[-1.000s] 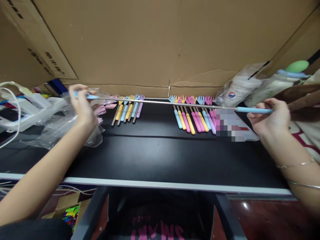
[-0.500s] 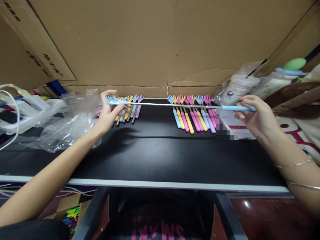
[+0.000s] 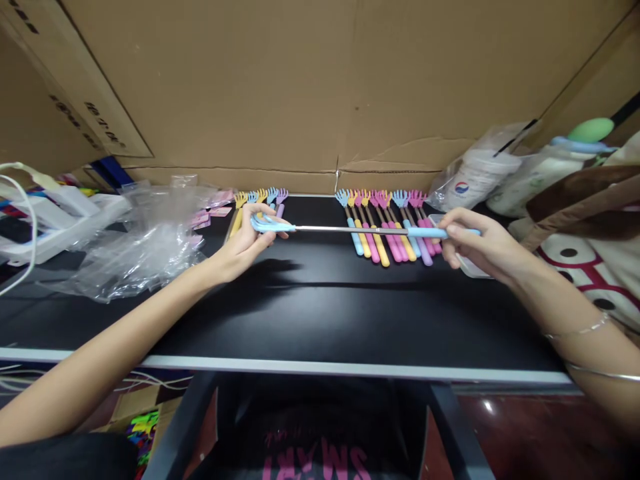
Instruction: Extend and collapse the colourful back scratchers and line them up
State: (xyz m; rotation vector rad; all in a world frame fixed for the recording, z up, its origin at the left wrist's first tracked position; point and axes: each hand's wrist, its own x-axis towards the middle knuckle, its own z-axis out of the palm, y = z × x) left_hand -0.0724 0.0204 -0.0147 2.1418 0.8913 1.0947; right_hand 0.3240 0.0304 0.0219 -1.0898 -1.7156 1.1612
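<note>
A light-blue telescopic back scratcher (image 3: 345, 230) is stretched level between my hands above the black table. My left hand (image 3: 245, 241) is closed around its claw head. At the other end, my right hand (image 3: 475, 241) grips the blue handle, whose tip shows past the fingers. Behind it on the right lies a row of back scratchers (image 3: 383, 230) in blue, yellow, pink and purple, heads toward the cardboard wall. Several more claw heads (image 3: 273, 195) lie beyond my left hand, which partly hides them.
Crumpled clear plastic bags (image 3: 150, 247) and a white power strip (image 3: 65, 227) lie at the left. A lidded cup in a bag (image 3: 477, 177), a bottle (image 3: 555, 170) and a cloth bag (image 3: 595, 257) stand at the right. The cardboard wall (image 3: 280, 87) rises behind the table (image 3: 320, 320).
My hands have come closer together, and the back scratcher's metal rod has shortened. The left hand moved right and slightly toward me; the right hand moved left.
</note>
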